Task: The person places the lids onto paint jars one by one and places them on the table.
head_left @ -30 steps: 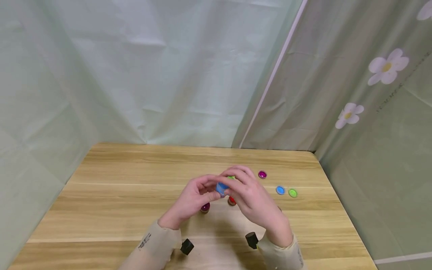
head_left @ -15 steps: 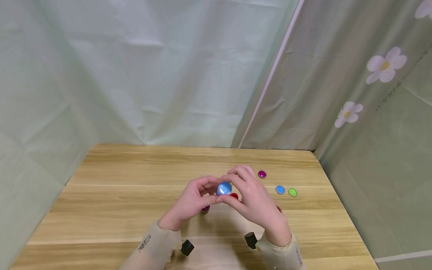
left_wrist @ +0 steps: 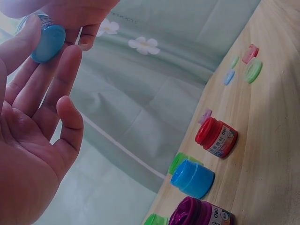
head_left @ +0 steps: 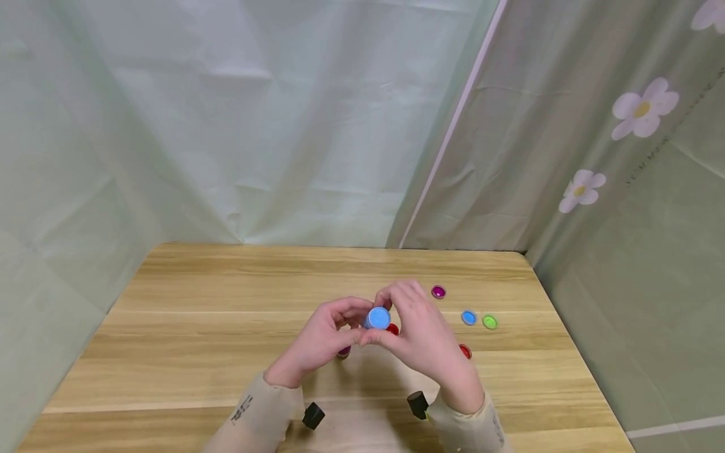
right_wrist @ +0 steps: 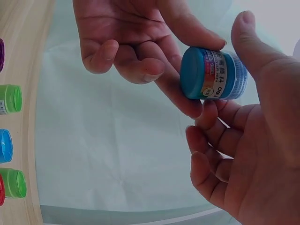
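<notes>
Above the wooden table (head_left: 198, 327), both hands pinch a blue jar (head_left: 377, 318), left hand (head_left: 323, 336) and right hand (head_left: 421, 340).

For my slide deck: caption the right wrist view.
Both hands, right and left, hold a small blue jar above the table.

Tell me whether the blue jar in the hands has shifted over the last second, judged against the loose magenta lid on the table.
Barely. The blue jar stays left of the magenta lid, held in both hands' grip; it only turned, so its cap now faces up toward the head camera.
</notes>
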The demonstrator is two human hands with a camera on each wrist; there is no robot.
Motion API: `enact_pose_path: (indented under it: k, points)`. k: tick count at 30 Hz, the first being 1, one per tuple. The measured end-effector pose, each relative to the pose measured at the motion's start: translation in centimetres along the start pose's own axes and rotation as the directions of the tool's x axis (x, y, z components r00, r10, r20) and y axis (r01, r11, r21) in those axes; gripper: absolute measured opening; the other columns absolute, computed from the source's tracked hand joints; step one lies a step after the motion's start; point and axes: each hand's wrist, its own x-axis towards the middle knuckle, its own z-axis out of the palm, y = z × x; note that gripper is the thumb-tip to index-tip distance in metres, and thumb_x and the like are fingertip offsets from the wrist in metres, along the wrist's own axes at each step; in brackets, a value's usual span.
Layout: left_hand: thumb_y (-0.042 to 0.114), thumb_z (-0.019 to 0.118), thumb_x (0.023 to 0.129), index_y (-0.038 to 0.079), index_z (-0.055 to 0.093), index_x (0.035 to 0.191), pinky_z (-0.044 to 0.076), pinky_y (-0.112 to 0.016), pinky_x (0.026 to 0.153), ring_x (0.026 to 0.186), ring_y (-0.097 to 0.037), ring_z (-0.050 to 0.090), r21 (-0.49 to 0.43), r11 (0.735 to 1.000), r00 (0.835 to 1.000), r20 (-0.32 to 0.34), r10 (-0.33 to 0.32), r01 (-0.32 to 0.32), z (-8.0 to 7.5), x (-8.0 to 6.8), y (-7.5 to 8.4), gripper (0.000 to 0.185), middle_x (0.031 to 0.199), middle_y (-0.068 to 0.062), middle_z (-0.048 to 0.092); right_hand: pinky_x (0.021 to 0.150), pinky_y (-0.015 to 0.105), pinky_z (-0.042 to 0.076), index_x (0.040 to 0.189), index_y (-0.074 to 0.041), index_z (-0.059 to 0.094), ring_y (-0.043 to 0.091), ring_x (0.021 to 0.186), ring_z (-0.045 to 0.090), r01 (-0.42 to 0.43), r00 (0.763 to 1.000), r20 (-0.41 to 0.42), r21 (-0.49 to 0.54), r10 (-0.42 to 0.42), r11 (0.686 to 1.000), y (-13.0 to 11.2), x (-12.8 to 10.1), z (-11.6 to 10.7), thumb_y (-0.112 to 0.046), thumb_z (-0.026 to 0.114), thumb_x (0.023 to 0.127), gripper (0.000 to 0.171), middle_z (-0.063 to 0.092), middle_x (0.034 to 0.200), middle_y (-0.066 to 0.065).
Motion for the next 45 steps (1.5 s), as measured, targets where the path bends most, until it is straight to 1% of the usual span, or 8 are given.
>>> enact_pose_path:
  k: [5,10,13,17,29,36,42,45]
  points:
    - [0.013,0.078,0.1,0.007,0.07,0.134,0.055,-0.037,0.091,0.103,-0.024,0.07,-0.01,1.0,1.0,-0.012,-0.02,0.02,0.0,0.1,0.0,0.035,0.124,-0.006,0.077,0.085,0.036,0.048,0.136,-0.017,0.064,0.019,0.11,0.052,-0.013,1.0,0.006,0.023,0.012,1.0,0.0,-0.1,-0.2,-0.068,0.061,0.093,0.066,0.059,0.111,-0.004]
    - [0.008,0.075,0.101,-0.001,0.065,0.137,0.06,-0.039,0.093,0.102,-0.023,0.076,-0.089,0.996,1.0,-0.012,0.007,-0.008,-0.3,0.1,0.0,0.038,0.127,-0.012,0.075,0.098,0.043,0.049,0.149,-0.019,0.061,0.024,0.126,0.051,0.096,0.995,-0.002,0.041,-0.096,0.995,0.2,-0.1,-0.8,-0.032,0.06,0.11,0.041,0.059,0.137,0.002]
    - [0.008,0.073,0.103,-0.002,0.062,0.14,0.06,-0.038,0.094,0.1,-0.023,0.077,-0.106,0.994,1.0,-0.009,0.021,-0.022,-0.5,0.0,-0.1,0.04,0.128,-0.014,0.074,0.108,0.046,0.046,0.15,-0.018,0.06,0.027,0.134,0.049,0.169,0.986,0.01,0.038,-0.169,0.985,0.4,0.0,-1.1,-0.009,0.059,0.109,0.042,0.057,0.147,0.003]
    - [0.009,0.071,0.104,-0.002,0.061,0.142,0.059,-0.038,0.096,0.103,-0.025,0.077,-0.105,0.994,1.0,-0.001,0.027,-0.027,-0.7,0.0,-0.2,0.04,0.129,-0.016,0.074,0.115,0.048,0.041,0.149,-0.017,0.062,0.028,0.14,0.047,0.211,0.977,0.034,0.033,-0.212,0.977,0.5,0.1,-1.3,0.002,0.053,0.108,0.046,0.057,0.152,0.0]
    - [0.012,0.069,0.106,-0.002,0.062,0.141,0.059,-0.042,0.095,0.101,-0.024,0.076,-0.117,0.992,0.997,0.06,0.053,-0.046,-0.9,-0.1,0.0,0.038,0.126,-0.005,0.076,0.11,0.044,0.044,0.143,-0.019,0.068,0.025,0.132,0.051,0.234,0.971,0.042,0.034,-0.235,0.972,0.5,0.1,-1.2,-0.003,0.061,0.106,0.041,0.061,0.132,-0.001]
    - [0.01,0.073,0.103,0.001,0.065,0.139,0.059,-0.038,0.09,0.103,-0.024,0.073,-0.058,0.997,0.997,0.053,0.061,-0.058,-0.8,0.0,-0.1,0.038,0.125,-0.005,0.077,0.107,0.044,0.045,0.139,-0.016,0.071,0.025,0.129,0.049,0.216,0.975,0.051,0.036,-0.217,0.976,0.6,-0.1,-1.2,-0.009,0.069,0.103,0.036,0.059,0.128,-0.001]
    - [0.012,0.078,0.099,0.006,0.069,0.134,0.053,-0.036,0.087,0.097,-0.022,0.066,-0.018,0.999,0.998,0.036,0.048,-0.047,-0.9,-0.1,0.2,0.037,0.121,-0.004,0.078,0.109,0.042,0.044,0.133,-0.016,0.071,0.023,0.127,0.05,0.196,0.978,0.057,0.046,-0.199,0.979,0.6,-0.1,-1.0,-0.041,0.059,0.109,0.037,0.06,0.126,-0.003]
    - [0.012,0.081,0.097,0.01,0.072,0.13,0.051,-0.035,0.083,0.096,-0.025,0.065,0.006,0.999,0.999,0.025,0.038,-0.038,-0.9,-0.1,0.3,0.035,0.118,-0.003,0.078,0.109,0.041,0.044,0.127,-0.017,0.07,0.02,0.125,0.051,0.164,0.984,0.063,0.053,-0.167,0.985,0.5,0.0,-0.9,-0.047,0.066,0.104,0.038,0.062,0.124,-0.006]
